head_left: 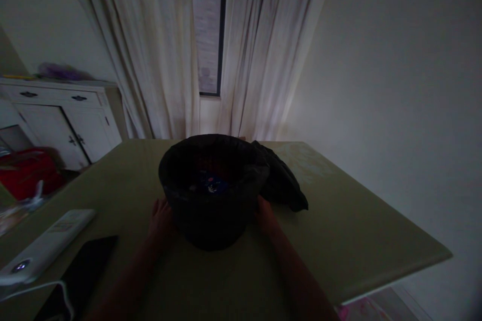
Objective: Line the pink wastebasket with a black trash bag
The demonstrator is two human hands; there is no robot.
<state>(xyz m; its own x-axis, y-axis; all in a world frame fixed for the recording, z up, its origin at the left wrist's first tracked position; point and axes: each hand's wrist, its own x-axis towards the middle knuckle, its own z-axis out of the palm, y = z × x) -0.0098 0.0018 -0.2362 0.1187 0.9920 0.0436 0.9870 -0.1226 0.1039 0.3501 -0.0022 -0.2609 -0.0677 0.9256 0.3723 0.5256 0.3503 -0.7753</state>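
Note:
A small bin (213, 220), lined with a black bag folded over its rim, stands upright on the table. Inside it lies a dark blue item (213, 184) with white and pink marks, and dim reddish shapes show behind that. My left hand (162, 216) grips the bin low on its left side, with the fingertips partly hidden against it. On the opposite side, my right hand (265, 214) holds the bin's wall, and its fingers are mostly out of sight. Loose black bag plastic (284, 180) spreads from the rim toward the right, above my right hand.
The pale green table (324, 230) has a long white device (52, 243) and a black phone-like slab (85, 271) at front left, with a white cable (37, 287) across the slab. Beyond are a white cabinet (81, 125), a red bag (30, 173) and curtains (158, 60).

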